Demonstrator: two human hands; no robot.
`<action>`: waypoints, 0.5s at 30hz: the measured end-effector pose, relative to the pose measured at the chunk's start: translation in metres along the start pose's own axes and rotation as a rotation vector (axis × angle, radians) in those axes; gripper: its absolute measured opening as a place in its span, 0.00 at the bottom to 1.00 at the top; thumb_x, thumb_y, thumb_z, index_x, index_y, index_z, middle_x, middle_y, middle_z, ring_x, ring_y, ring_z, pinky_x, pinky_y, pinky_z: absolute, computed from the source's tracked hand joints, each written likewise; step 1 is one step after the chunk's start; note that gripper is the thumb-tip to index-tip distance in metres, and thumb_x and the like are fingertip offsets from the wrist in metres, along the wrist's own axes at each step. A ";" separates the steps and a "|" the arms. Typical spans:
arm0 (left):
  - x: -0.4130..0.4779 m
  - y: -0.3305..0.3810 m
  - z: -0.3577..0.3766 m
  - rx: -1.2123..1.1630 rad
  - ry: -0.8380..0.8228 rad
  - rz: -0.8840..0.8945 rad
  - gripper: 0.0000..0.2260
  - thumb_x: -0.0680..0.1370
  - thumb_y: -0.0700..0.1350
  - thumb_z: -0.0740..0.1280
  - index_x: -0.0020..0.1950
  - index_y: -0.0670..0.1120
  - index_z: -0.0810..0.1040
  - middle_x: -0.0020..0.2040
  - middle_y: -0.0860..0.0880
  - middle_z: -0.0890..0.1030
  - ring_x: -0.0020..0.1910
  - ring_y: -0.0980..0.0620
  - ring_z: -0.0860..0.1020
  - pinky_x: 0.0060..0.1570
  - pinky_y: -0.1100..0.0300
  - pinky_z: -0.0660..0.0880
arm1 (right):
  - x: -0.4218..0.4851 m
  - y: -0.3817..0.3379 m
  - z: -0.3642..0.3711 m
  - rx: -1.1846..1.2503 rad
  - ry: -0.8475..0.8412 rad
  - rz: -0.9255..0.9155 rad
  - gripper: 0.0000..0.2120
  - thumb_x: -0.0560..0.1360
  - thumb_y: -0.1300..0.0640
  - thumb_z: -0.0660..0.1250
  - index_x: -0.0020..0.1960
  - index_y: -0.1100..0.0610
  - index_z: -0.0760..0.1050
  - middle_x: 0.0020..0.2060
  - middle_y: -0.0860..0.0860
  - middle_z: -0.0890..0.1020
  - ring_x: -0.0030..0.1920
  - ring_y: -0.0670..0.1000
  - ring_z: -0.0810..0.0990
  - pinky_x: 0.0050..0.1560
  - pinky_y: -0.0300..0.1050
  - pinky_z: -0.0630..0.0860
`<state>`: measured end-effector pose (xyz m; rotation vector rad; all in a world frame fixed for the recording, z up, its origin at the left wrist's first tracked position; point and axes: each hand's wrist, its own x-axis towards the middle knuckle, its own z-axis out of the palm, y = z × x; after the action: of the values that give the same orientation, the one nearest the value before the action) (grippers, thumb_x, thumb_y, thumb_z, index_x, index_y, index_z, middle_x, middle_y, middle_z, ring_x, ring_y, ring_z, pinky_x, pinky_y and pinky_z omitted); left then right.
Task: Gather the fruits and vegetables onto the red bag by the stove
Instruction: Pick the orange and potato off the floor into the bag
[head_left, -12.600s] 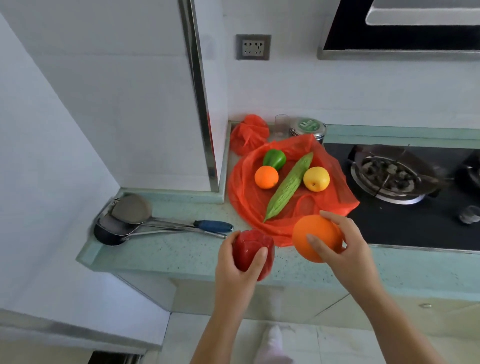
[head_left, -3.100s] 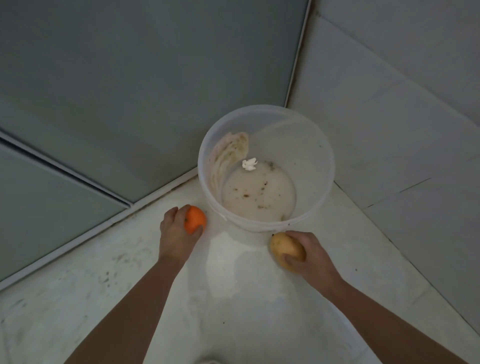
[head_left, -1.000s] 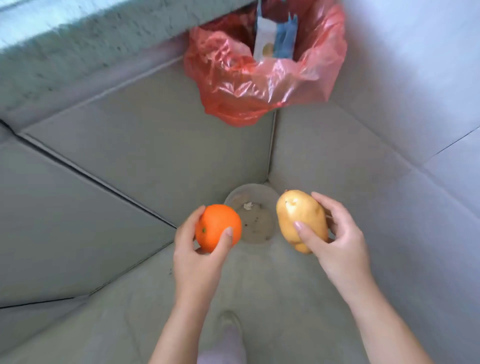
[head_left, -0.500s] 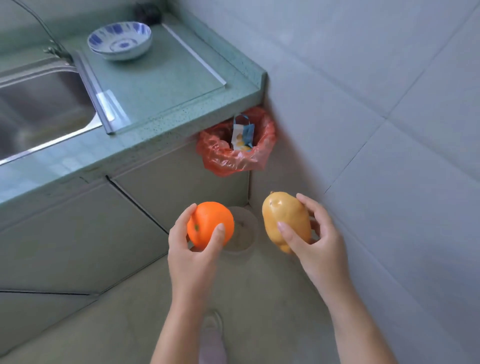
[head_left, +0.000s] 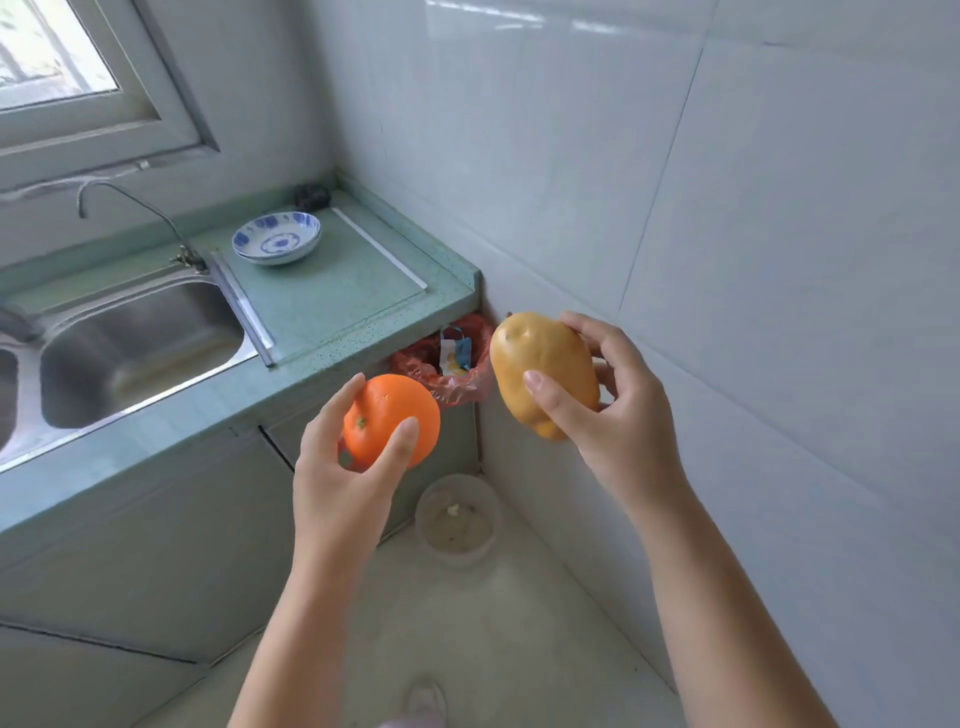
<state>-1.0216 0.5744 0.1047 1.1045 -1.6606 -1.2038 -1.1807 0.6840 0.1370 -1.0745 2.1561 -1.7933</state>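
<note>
Green countertop (head_left: 332, 291) and pale wall tiles fill the corner now, where half a second back the person was looking lower, at the cabinet fronts and floor; the gaze has lifted, and the sink (head_left: 130, 343) and a blue-patterned bowl (head_left: 276, 239) sit higher in sight. Three seconds ago both hands were down by the plastic bucket (head_left: 457, 519) on the floor. Now they are up at counter height, each loaded, so the pickup looks finished and the carry to the stove is what remains.

The left hand (head_left: 343, 467) cups the orange (head_left: 392, 421) from below, thumb over its front, fingers curled round the back. The right hand (head_left: 618, 415) grips the potato (head_left: 543, 374) upright, thumb across its face and fingers wrapped behind. The two pieces are near each other but apart.

Neither stove nor the target red bag is in view; the red bin liner (head_left: 457, 384) hanging under the counter edge is, by my reckoning, only rubbish.
</note>
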 end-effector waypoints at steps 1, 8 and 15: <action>-0.003 0.006 -0.005 0.004 -0.004 0.011 0.26 0.64 0.55 0.70 0.62 0.62 0.72 0.60 0.51 0.75 0.56 0.53 0.76 0.57 0.54 0.73 | 0.000 -0.008 -0.002 -0.016 -0.007 -0.033 0.25 0.65 0.45 0.69 0.60 0.46 0.71 0.53 0.42 0.76 0.51 0.44 0.76 0.48 0.40 0.76; -0.022 0.042 -0.035 0.006 0.055 0.056 0.24 0.63 0.56 0.70 0.58 0.64 0.72 0.58 0.52 0.76 0.54 0.56 0.75 0.54 0.57 0.73 | 0.000 -0.052 -0.014 -0.053 -0.091 -0.189 0.25 0.65 0.44 0.69 0.61 0.44 0.70 0.54 0.42 0.75 0.52 0.42 0.75 0.47 0.45 0.78; -0.045 0.064 -0.057 -0.014 0.145 0.076 0.20 0.63 0.56 0.71 0.52 0.69 0.71 0.58 0.54 0.75 0.53 0.56 0.76 0.54 0.55 0.75 | -0.010 -0.063 -0.013 0.020 -0.166 -0.196 0.28 0.62 0.36 0.65 0.59 0.43 0.71 0.54 0.45 0.77 0.51 0.43 0.76 0.45 0.41 0.78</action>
<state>-0.9671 0.6121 0.1751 1.0843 -1.5669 -1.0609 -1.1533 0.6983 0.1942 -1.4189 1.9930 -1.7270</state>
